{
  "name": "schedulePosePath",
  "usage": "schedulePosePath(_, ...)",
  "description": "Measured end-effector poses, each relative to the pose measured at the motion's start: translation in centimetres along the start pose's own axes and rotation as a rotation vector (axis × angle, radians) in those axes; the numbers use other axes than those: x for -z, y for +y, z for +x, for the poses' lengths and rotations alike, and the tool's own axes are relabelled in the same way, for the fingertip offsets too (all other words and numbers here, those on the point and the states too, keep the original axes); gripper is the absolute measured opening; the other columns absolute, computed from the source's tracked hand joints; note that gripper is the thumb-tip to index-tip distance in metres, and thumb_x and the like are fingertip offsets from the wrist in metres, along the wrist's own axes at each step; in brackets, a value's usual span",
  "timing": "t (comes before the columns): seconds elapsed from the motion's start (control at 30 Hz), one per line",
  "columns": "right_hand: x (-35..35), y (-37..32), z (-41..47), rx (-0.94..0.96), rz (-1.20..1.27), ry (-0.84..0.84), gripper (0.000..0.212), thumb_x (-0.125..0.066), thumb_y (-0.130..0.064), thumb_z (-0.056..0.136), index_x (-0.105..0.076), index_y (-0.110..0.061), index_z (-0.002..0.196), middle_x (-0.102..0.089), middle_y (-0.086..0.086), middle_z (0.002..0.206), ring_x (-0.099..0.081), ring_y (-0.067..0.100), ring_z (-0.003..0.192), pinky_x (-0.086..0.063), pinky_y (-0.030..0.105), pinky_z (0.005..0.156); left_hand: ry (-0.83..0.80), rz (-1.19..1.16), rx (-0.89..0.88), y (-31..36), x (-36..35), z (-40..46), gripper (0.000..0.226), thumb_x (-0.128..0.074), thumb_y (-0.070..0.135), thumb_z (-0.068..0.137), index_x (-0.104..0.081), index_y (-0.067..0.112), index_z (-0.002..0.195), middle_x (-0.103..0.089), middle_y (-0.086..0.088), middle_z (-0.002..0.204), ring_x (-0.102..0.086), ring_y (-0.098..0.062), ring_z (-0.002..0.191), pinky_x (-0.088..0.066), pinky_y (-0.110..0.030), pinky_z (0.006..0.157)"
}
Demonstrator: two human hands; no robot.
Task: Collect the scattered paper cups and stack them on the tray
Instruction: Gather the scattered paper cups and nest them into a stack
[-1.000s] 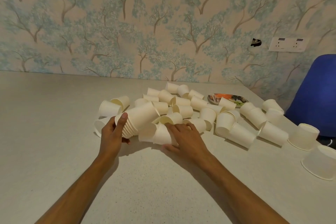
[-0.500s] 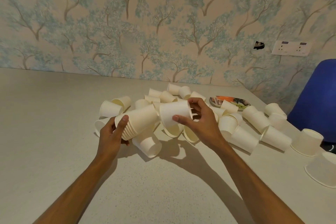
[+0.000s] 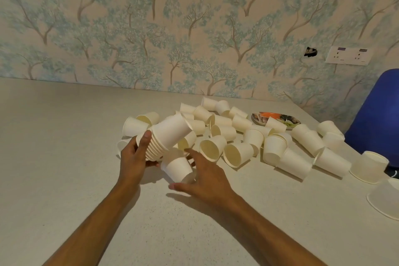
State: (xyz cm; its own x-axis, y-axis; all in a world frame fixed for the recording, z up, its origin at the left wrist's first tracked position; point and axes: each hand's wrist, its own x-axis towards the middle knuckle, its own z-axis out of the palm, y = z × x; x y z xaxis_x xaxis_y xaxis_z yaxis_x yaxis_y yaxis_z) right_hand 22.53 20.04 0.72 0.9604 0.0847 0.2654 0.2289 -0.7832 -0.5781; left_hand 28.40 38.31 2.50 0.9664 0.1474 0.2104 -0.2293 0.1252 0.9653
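Left hand (image 3: 135,157): wrapped around the stack of cups (image 3: 166,136), same as before, tipped up off the tabletop (image 3: 64,157).
Right hand (image 3: 207,177): half a second ago it held one cup up by the stack. Now it is down low, fingers spread wide around a lying cup (image 3: 178,167), not closed on it.
Loose cups (image 3: 269,142): scattered beyond and right of the right hand.
Tray (image 3: 259,117): far past the right hand, with cups leaning on it.
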Motion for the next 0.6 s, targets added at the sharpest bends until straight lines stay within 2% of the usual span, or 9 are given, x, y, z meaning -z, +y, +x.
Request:
schedulePosePath(0.07,-0.8,0.2,-0.2,0.017,-0.022,0.087,0.077,-0.064,-0.071,0.068,-0.034,-0.042,0.133,-0.056,-0.016,0.129,-0.060,0.008,0.107,-0.054,0.025,0.083,0.001,0.006,0.001,0.0,0.0,-0.1,0.066,-0.055,0.064,0.070,-0.056,0.022,0.122,-0.066,-0.008,0.111,-0.066,-0.026,0.097,-0.061,-0.031,0.057)
schedulePosePath(0.17,0.5,0.7,0.2,-0.058,0.220,0.181,0.063,-0.071,-0.054,0.072,-0.045,-0.035,0.127,-0.058,-0.012,0.119,-0.059,0.009,0.103,-0.055,0.029,0.081,0.004,-0.014,0.010,0.1,0.2,-0.1,0.070,-0.056,0.065,0.070,-0.058,0.020,0.124,-0.067,-0.007,0.109,-0.067,-0.024,0.095,-0.061,-0.032,0.055)
schedulePosePath(0.27,3.2,1.7,0.9,-0.154,0.461,0.377,0.047,-0.078,-0.036,0.079,-0.054,-0.028,0.118,-0.060,-0.004,0.115,-0.061,0.012,0.097,-0.056,0.030,0.071,0.008,-0.016,0.024,0.2,0.3,-0.2,0.059,-0.055,0.065,0.072,-0.058,0.027,0.117,-0.068,0.001,0.104,-0.066,-0.021,0.094,-0.058,-0.026,0.051)
schedulePosePath(0.37,5.4,2.3,1.1,-0.170,0.719,0.481,0.047,-0.077,-0.036,0.075,-0.058,-0.020,0.115,-0.065,0.002,0.112,-0.063,0.011,0.091,-0.048,0.019,0.065,-0.008,-0.002,0.027,0.0,0.0,-0.6,0.062,-0.056,0.062,0.075,-0.057,0.024,0.124,-0.067,0.001,0.106,-0.066,-0.023,0.095,-0.057,-0.025,0.050)
schedulePosePath(0.43,6.7,2.3,1.2,-0.134,0.859,0.518,0.048,-0.076,-0.035,0.070,-0.058,-0.019,0.111,-0.067,0.001,0.107,-0.065,0.006,0.087,-0.049,0.016,0.064,-0.023,0.004,0.028,-0.3,-0.4,-1.0,0.068,-0.058,0.060,0.075,-0.056,0.020,0.130,-0.067,-0.001,0.108,-0.066,-0.023,0.095,-0.056,-0.025,0.049)
schedulePosePath(0.53,7.4,3.0,1.3,-0.070,0.810,0.489,0.037,-0.084,-0.031,0.074,-0.064,-0.020,0.102,-0.070,-0.002,0.102,-0.066,0.009,0.092,-0.051,0.017,0.068,-0.094,0.019,0.032,-0.8,-2.5,-1.9,0.065,-0.061,0.062,0.072,-0.058,0.023,0.124,-0.068,-0.003,0.106,-0.068,-0.025,0.092,-0.057,-0.027,0.049)
schedulePosePath(0.6,7.1,2.5,1.7,-0.021,0.697,0.424,0.037,-0.080,-0.040,0.075,-0.067,-0.023,0.106,-0.070,-0.007,0.106,-0.065,0.007,0.098,-0.053,0.019,0.072,-0.150,0.042,0.034,-0.9,-3.4,-2.0,0.063,-0.061,0.065,0.073,-0.058,0.022,0.120,-0.069,-0.006,0.101,-0.070,-0.028,0.088,-0.056,-0.028,0.049)
